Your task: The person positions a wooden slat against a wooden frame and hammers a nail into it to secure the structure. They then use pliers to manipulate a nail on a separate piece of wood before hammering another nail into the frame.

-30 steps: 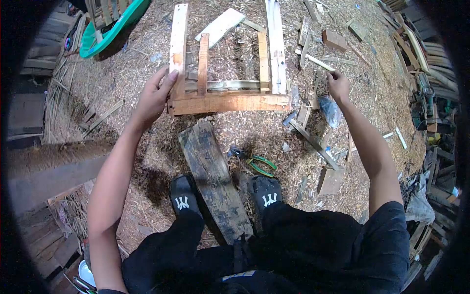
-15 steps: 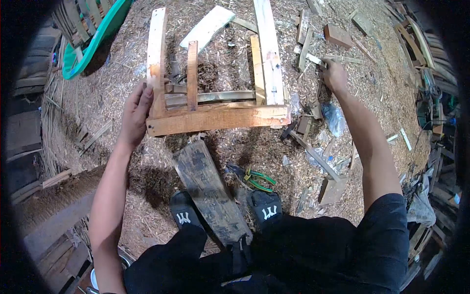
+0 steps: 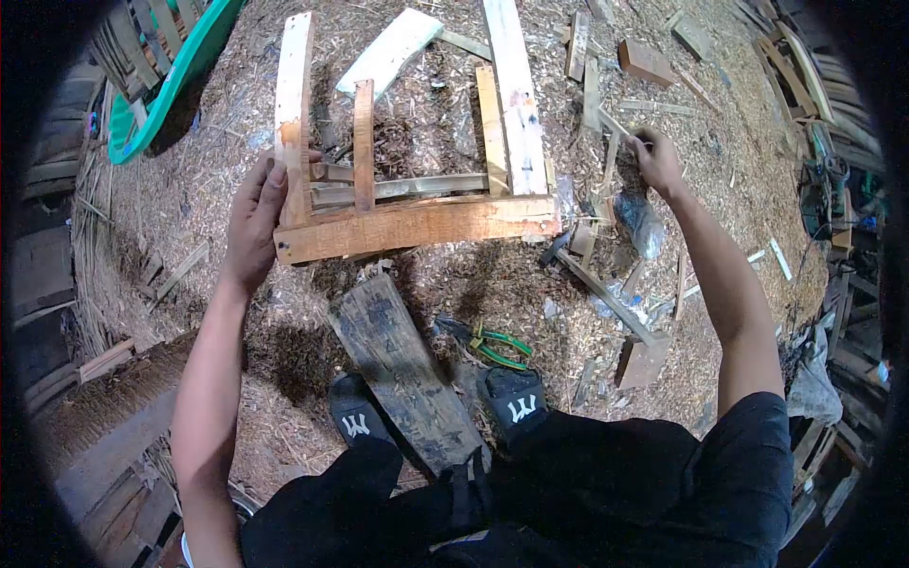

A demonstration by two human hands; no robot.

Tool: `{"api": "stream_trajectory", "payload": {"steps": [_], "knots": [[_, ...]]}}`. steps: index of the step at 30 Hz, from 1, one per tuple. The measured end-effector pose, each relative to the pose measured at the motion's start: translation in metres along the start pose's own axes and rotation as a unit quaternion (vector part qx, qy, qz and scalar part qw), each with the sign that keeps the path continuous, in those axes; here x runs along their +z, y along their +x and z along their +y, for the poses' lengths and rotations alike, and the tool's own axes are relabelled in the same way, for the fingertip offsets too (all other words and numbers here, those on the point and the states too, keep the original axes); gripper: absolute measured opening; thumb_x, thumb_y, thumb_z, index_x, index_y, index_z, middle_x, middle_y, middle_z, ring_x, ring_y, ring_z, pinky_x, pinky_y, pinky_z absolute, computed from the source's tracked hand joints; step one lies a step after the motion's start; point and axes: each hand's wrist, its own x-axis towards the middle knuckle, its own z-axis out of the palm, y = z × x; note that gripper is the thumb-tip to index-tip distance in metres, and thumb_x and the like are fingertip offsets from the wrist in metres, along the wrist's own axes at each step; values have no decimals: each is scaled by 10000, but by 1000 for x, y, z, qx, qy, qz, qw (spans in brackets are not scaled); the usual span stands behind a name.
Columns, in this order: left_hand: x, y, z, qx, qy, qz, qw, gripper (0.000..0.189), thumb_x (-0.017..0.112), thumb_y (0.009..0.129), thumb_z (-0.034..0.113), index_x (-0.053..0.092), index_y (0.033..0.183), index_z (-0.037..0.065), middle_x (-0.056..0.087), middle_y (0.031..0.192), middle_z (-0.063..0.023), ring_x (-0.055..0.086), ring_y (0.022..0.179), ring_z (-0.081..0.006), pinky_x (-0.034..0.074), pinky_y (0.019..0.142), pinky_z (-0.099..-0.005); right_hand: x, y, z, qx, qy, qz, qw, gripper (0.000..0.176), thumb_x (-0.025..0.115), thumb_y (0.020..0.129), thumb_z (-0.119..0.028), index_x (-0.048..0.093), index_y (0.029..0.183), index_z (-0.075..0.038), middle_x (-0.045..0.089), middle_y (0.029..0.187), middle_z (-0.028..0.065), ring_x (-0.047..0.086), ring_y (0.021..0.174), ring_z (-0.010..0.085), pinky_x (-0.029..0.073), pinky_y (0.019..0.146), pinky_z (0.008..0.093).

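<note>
- Wooden frame [image 3: 417, 227]: held out before the body, its brown crosspiece [image 3: 365, 234] turned toward the person; two pale side rails [image 3: 292, 104] and two narrower slats [image 3: 364, 151] are joined to it. Whether the far ends are rested on the ground cannot be told.
- Left hand [image 3: 254, 222]: closed around the left rail, just above the corner, with the thumb laid over the wood.
- Right hand [image 3: 656, 163]: kept well apart from the frame; a thin pale strip [image 3: 614, 123] is pinched by its fingertips.
- Floor [image 3: 227, 180]: covered with wood shavings and littered with offcuts.
- Weathered board [image 3: 402, 369]: laid between the two black shoes [image 3: 511, 393].
- Pliers [image 3: 502, 350]: left lying near the right shoe, green handles spread apart.
- Hammer [image 3: 606, 295]: laid to the right of the frame, the handle end set against a wooden block [image 3: 642, 362].
- Clear plastic bag [image 3: 644, 229]: crumpled below the right hand.
- White board [image 3: 390, 52]: seen beyond the slats, on the floor.
- Reddish-brown block [image 3: 646, 62]: placed beyond the right hand.
</note>
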Motion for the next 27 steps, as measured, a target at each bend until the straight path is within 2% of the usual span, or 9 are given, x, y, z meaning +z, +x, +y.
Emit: {"api": "stream_trajectory", "payload": {"steps": [1,4,7,14,16,19,23,25,27], "knots": [[2,-1,1,7,3,13,1000,433,446,1089,342,522,1350,5,638,1272,-116,631,1156,-177,524,986,-327,-5,0,-5,73,-10,-25,997,248,646,965,-236,694,982,7,696,872,227,683,807,369,509,748,449],[5,-4,0,7,-4,21,1000,422,441,1091,340,530,1334,7,643,1255,-111,631,1151,-172,525,981,-328,-14,-2,-16,100,-80,-28,991,299,646,966,-282,670,927,14,679,835,234,661,762,368,505,728,444],[11,-7,5,-3,-13,32,999,422,441,1091,342,530,1332,7,644,1252,-110,631,1150,-171,522,982,-323,-9,-1,-8,93,-64,18,993,348,639,966,-333,671,921,10,677,806,225,639,729,373,498,701,440],[7,-6,2,3,-3,21,1000,440,452,1087,345,512,1359,4,637,1272,-113,629,1161,-176,517,995,-323,-6,3,-2,79,-3,22,997,423,653,957,-374,664,868,39,663,752,209,629,681,303,489,668,437],[7,-5,-1,-7,-19,41,999,449,463,1084,338,502,1371,-4,634,1280,-118,628,1171,-179,523,992,-332,-5,4,0,55,22,16,998,450,639,977,-395,647,848,36,571,649,114,484,623,180,422,600,389],[1,-4,-9,-24,-40,56,997,456,475,1080,334,495,1378,-11,633,1284,-123,628,1180,-183,528,988,-338,-9,5,-2,57,2,12,998,422,684,942,-346,638,807,50,611,664,186,565,601,261,459,604,424],[2,-2,-8,-12,-21,54,998,459,465,1082,349,507,1368,-7,635,1282,-119,631,1172,-185,532,980,-338,-12,3,-8,33,-3,26,999,434,668,959,-357,624,776,34,599,635,142,558,582,216,439,546,393],[2,-2,-1,-22,-13,0,1000,512,387,1092,392,466,1431,17,599,1339,-105,548,1285,-219,463,1087,-405,-17,0,-10,190,203,-26,960,408,641,986,-348,623,775,1,579,622,68,558,592,144,406,483,327],[2,-2,0,-22,-12,-3,1000,518,389,1090,400,465,1432,19,598,1338,-104,551,1282,-221,462,1087,-404,-20,-2,-9,214,265,-44,939,372,601,1008,-341,603,808,-27,541,622,26,533,576,115,382,458,294]]}}
